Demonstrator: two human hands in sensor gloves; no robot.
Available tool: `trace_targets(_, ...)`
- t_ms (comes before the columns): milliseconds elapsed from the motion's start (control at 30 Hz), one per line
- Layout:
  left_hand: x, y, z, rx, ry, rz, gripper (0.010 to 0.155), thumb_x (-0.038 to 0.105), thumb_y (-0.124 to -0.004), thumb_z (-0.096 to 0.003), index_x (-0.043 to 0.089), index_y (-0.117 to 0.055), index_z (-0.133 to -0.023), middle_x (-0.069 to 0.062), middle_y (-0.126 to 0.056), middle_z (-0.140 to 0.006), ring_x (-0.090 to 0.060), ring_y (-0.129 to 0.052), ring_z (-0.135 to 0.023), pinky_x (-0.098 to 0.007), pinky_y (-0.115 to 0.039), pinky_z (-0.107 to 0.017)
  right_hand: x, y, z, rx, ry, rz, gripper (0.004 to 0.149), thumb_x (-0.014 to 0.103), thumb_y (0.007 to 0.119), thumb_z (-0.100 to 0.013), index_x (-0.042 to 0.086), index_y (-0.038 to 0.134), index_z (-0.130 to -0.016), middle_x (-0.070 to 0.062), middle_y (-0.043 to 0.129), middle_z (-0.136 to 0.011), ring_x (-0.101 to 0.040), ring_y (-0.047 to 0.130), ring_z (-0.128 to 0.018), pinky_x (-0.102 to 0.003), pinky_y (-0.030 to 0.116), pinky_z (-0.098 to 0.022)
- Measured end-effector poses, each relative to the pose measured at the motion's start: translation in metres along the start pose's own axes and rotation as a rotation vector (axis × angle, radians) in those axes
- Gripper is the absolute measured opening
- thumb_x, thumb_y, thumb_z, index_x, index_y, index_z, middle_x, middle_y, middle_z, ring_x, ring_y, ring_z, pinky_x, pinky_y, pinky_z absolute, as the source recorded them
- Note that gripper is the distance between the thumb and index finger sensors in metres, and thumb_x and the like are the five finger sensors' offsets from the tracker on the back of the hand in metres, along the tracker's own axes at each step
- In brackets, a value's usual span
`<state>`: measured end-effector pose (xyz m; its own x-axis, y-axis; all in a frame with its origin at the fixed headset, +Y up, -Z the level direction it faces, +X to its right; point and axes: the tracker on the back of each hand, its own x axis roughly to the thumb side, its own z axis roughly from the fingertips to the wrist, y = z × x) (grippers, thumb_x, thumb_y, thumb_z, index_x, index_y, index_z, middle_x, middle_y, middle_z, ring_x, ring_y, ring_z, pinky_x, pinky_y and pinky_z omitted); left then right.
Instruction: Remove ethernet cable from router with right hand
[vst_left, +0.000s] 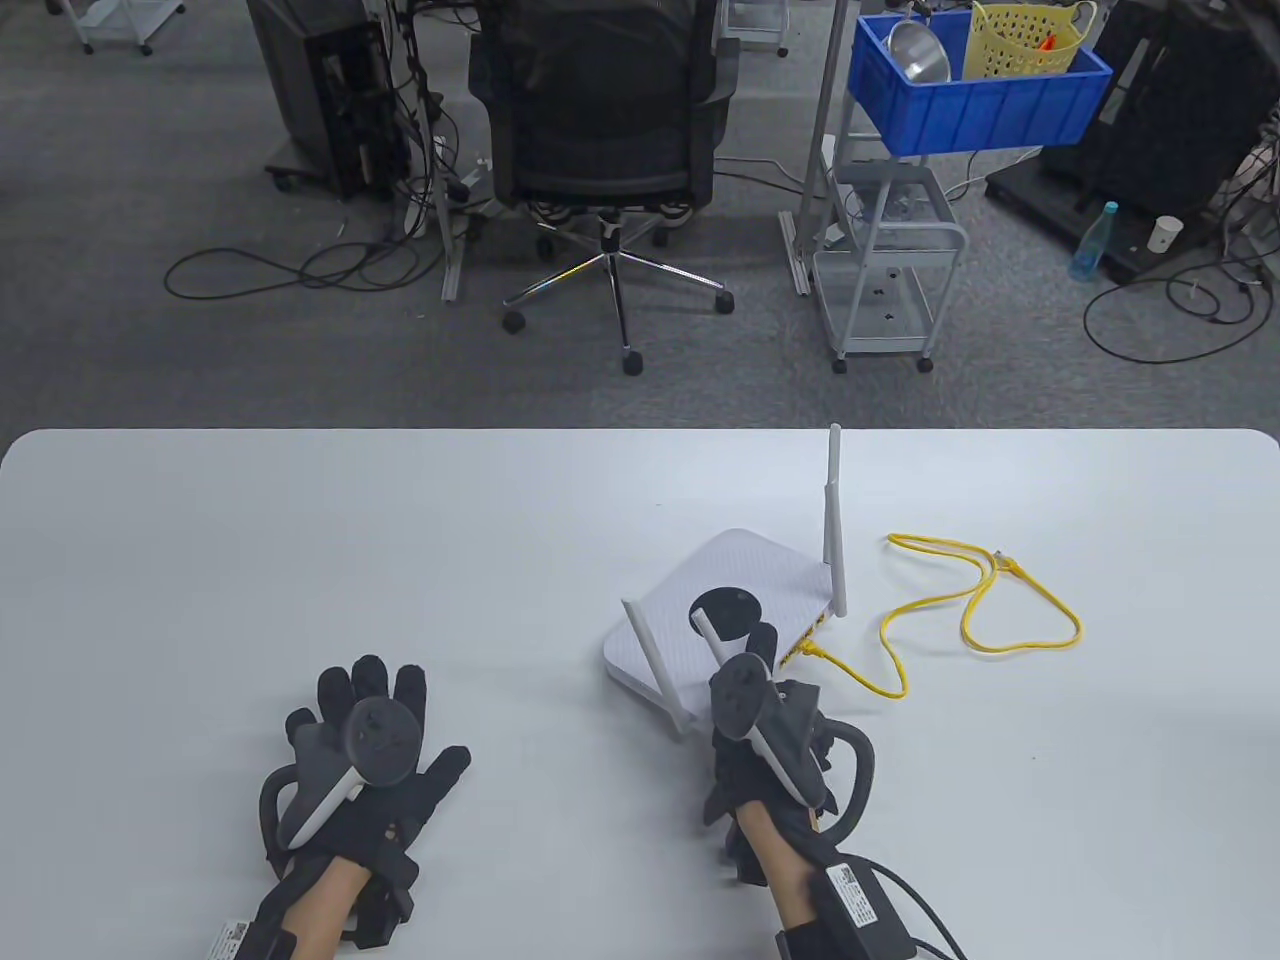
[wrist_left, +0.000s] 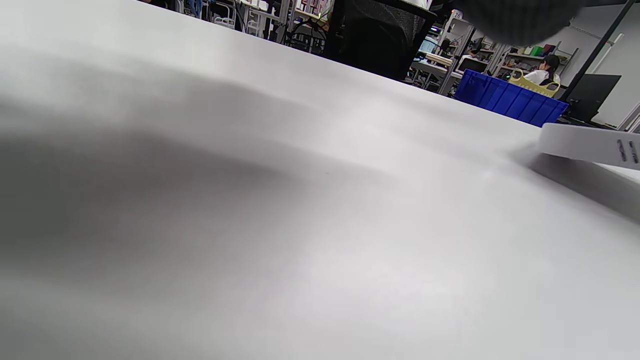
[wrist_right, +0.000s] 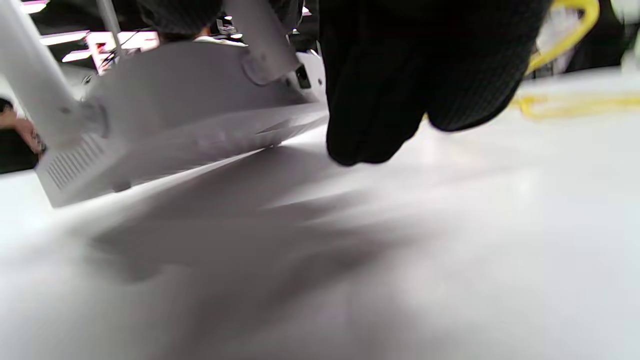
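A white router with upright antennas lies on the white table, right of the middle. A yellow ethernet cable is plugged into its right rear side at the plug and loops away to the right. My right hand is at the router's near corner, just left of the plug, which shows uncovered. In the right wrist view the gloved fingers hang beside the router, holding nothing, with the cable behind them. My left hand rests flat on the table at the left, fingers spread.
Beyond the table's far edge stand an office chair, a white cart and a blue bin. The cable's free end lies on the table to the right of the router.
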<state>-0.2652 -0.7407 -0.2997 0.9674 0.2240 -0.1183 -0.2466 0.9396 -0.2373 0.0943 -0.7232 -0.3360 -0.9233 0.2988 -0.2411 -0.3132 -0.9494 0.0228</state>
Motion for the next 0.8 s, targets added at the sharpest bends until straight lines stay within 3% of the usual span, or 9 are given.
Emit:
trace_targets(100, 0.000, 0.000, 0.000, 0.000, -0.002, -0.002, 0.085, 0.063, -0.063, -0.0478, 0.030, -0.017, -0.112, -0.014, 0.006, -0.119, -0.040, 0.016, -0.099, -0.065, 0.004, -0.065, -0.016, -0.003, -0.001, 0.029, 0.031, -0.185, 0.069, 0.043, 0.060, -0.060, 0.011, 0.033, -0.115, -0.034, 0.080, -0.094, -0.030, 0.103, -0.068, -0.055, 0.085, -0.056)
trace_targets(367, -0.001, -0.001, 0.000, -0.007, -0.002, 0.007, 0.085, 0.063, -0.063, -0.0478, 0.029, -0.018, -0.112, -0.015, 0.005, -0.119, -0.041, 0.015, -0.099, -0.066, 0.002, -0.065, -0.047, 0.005, -0.005, -0.040, 0.084, -0.558, 0.062, 0.034, 0.070, -0.059, 0.014, 0.048, -0.114, -0.032, 0.069, -0.097, -0.026, 0.091, -0.069, -0.056, 0.083, -0.056)
trace_targets(567, -0.001, -0.001, 0.000, -0.012, 0.001, 0.015, 0.086, 0.063, -0.063, -0.0479, 0.029, -0.017, -0.111, -0.015, 0.005, -0.118, -0.042, 0.015, -0.099, -0.066, 0.002, -0.065, -0.055, 0.002, -0.003, -0.082, 0.054, -0.656, 0.063, 0.033, 0.073, -0.058, 0.011, 0.050, -0.113, -0.031, 0.072, -0.097, -0.025, 0.094, -0.069, -0.055, 0.085, -0.057)
trace_targets(800, -0.004, 0.001, 0.001, -0.009, -0.004, 0.069, 0.086, 0.063, -0.062, -0.0486, 0.028, -0.016, -0.111, -0.016, 0.004, -0.119, -0.043, 0.012, -0.101, -0.067, -0.001, -0.067, -0.038, 0.001, 0.007, -0.027, -0.088, -0.747, 0.064, 0.034, 0.072, -0.058, 0.011, 0.049, -0.113, -0.029, 0.072, -0.098, -0.023, 0.094, -0.070, -0.054, 0.085, -0.058)
